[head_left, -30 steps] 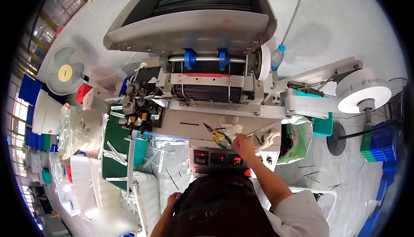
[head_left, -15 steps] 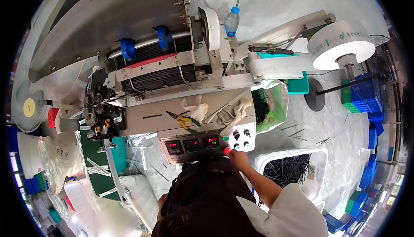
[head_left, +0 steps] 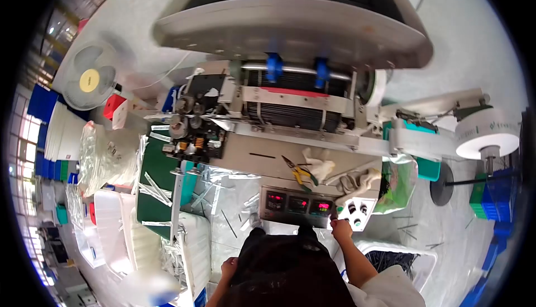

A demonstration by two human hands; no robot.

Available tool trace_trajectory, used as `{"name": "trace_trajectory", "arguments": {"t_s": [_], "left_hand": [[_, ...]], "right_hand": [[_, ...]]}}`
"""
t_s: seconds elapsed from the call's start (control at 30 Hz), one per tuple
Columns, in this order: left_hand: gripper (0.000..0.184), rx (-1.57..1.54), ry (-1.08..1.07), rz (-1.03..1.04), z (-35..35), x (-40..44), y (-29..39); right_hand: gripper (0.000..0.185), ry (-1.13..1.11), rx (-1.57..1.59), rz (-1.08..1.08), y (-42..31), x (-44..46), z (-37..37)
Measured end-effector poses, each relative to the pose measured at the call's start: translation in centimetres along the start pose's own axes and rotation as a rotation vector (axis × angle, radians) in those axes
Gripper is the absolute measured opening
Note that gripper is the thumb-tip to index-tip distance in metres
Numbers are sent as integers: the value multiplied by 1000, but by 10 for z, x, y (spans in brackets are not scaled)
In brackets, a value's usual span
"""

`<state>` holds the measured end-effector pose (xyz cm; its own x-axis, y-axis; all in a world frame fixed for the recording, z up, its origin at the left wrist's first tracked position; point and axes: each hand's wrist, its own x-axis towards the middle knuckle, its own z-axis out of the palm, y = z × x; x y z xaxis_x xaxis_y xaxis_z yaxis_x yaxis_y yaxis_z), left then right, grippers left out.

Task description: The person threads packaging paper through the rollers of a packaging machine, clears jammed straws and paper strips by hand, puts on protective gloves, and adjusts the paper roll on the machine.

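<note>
My right hand [head_left: 341, 230] is at the lower right corner of the machine's control panel [head_left: 297, 221], with its fingers curled against the edge beside the white knob section [head_left: 358, 212]. What lies under the fingertips is hidden. My left hand [head_left: 229, 265] hangs low beside my dark apron [head_left: 287, 273], its fingers mostly out of sight. Above the panel, on the machine's metal top, lie yellow-handled pliers [head_left: 300, 173], a white glove [head_left: 319, 165] and a greyish glove [head_left: 357, 183]. Red digits glow on the panel's displays.
A machine with black strips under a red-edged bar [head_left: 296, 92] stands ahead. To the right is a white tape roll [head_left: 487, 134]. A white bin [head_left: 427, 262] of black strips stands at lower right. A green board [head_left: 153, 181] and a fan [head_left: 89, 78] are on the left.
The view has swung left, so the machine appears further right. My right hand has left the red button's visible side and the button no longer shows. More of my left hand is visible.
</note>
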<state>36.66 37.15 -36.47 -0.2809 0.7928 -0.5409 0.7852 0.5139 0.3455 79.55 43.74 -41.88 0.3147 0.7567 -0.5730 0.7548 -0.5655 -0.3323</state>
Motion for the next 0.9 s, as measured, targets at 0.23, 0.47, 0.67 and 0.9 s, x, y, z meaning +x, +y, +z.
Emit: {"name": "trace_trajectory", "arguments": {"t_s": [0.23,0.47,0.67,0.9], "left_hand": [[29,-31,-78,48,-6,44,-63],[22,-498,-64,-135,-108,108,-170],[26,-269,-151,-51,-164,157,-169],[21,-463,-45,205,-244,251,-65]], "right_hand": [[29,2,1076,-362,-242,7,-26],[31,74,1428,-86,-462,93,-17],[26,207,1577,243,-489,151,-17],[4,277,1762,300,-491,141,-16]]}}
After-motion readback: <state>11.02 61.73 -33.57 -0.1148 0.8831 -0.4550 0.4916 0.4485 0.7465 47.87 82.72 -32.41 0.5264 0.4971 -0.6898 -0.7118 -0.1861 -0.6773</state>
